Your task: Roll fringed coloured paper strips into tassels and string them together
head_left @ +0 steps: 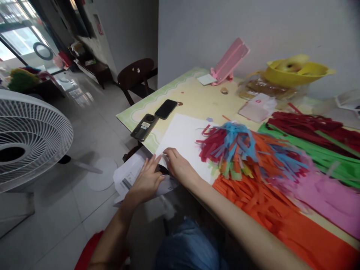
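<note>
At the near left corner of the table, a plain white sheet of paper (182, 137) lies flat, and both hands meet at its near edge. My left hand (146, 180) has its fingers stretched out, with the fingertips at the edge of the sheet. Below that hand, white paper with a printed barcode (131, 176) hangs out past the table edge. My right hand (178, 165) has bent fingers closed on the sheet's near corner, close to the left fingertips. A bundle of fringed tissue paper (239, 144) in red, blue and orange rests on the sheet's right side.
Two phones (166, 109) lie at the table's left edge. Orange (258, 202), pink and green (312, 150) fringed paper covers the right. Farther back are a pink stand (230, 60) and a yellow bowl (295, 77). A white fan (30, 138) stands left, near a chair (136, 77).
</note>
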The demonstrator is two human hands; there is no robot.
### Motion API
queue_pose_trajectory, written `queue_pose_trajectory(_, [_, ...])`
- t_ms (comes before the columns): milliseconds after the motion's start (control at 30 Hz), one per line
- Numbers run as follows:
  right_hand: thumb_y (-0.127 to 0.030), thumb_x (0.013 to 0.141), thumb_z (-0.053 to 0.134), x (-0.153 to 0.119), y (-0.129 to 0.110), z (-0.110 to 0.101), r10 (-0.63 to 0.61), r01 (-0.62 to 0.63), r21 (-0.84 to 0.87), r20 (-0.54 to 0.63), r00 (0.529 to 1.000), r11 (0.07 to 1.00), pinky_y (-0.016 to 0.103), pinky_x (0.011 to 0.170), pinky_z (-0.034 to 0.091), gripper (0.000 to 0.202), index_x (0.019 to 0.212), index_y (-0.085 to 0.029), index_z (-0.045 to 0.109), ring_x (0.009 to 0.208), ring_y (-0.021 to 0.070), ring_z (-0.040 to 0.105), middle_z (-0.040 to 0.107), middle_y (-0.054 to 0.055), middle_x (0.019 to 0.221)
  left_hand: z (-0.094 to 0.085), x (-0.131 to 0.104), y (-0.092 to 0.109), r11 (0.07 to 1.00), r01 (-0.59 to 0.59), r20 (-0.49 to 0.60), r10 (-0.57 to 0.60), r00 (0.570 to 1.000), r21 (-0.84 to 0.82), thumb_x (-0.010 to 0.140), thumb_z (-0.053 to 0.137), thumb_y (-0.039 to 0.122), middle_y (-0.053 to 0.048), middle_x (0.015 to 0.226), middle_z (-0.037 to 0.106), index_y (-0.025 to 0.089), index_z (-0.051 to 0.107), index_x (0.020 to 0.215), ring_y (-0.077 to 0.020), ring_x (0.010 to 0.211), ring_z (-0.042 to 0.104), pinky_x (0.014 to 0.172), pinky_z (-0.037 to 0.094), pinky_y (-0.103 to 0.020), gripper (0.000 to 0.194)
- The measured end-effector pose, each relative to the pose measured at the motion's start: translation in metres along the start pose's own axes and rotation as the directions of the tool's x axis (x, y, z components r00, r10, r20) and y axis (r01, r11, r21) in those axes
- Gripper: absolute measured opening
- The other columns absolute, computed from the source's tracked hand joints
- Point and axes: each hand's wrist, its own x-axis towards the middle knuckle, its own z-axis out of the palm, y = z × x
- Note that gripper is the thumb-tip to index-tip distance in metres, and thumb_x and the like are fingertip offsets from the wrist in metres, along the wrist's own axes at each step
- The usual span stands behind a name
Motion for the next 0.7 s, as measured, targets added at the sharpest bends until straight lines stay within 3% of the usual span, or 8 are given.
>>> queue_pose_trajectory(300, [0.004, 0.082, 0.036, 0.004, -0.011, 0.004, 0.023, -0.018, -0.090, 0.061, 0.998, 0.996, 0.034, 0.084, 0.051, 0.039, 0.114, -0.016, 0.046, 0.096, 0.0208, 0.056, 0.050, 0.011, 0.108, -0.004, -0.002, -0.001, 0.996, 0.036, -0.003, -0.036, 0.999, 0.082, 0.096, 0.039, 0.033, -0.013, 0.152, 0.032, 0.014, 0.068, 0.085, -0.0260, 0.144, 0.020, 0.117, 0.013, -0.053, 0.037])
queue_pose_trajectory(467, [0.006, 0.078, 0.038, 0.008, -0.005, 0.008, 0.030, -0.026, -0.087, 0.046, 0.998, 0.996, 0.033, 0.084, 0.049, 0.040, 0.112, -0.014, 0.047, 0.096, 0.0204, 0.055, 0.051, 0.012, 0.107, -0.006, -0.002, 0.002, 0.995, 0.049, -0.003, -0.049, 0.999, 0.090, 0.096, 0.039, 0.033, -0.012, 0.153, 0.031, 0.014, 0.069, 0.089, -0.0256, 0.144, 0.021, 0.118, 0.012, -0.052, 0.036])
queue_pose_trajectory(700, [0.000, 0.084, 0.043, 0.009, 0.000, 0.010, 0.001, 0.006, -0.076, 0.092, 0.996, 0.997, 0.035, 0.081, 0.045, 0.028, 0.105, -0.015, 0.051, 0.088, 0.0217, 0.054, 0.059, 0.010, 0.095, -0.008, -0.002, 0.003, 0.993, 0.068, 0.022, -0.070, 0.997, 0.096, 0.097, 0.039, 0.033, -0.012, 0.154, 0.030, 0.013, 0.068, 0.087, -0.0264, 0.144, 0.021, 0.118, 0.012, -0.052, 0.037])
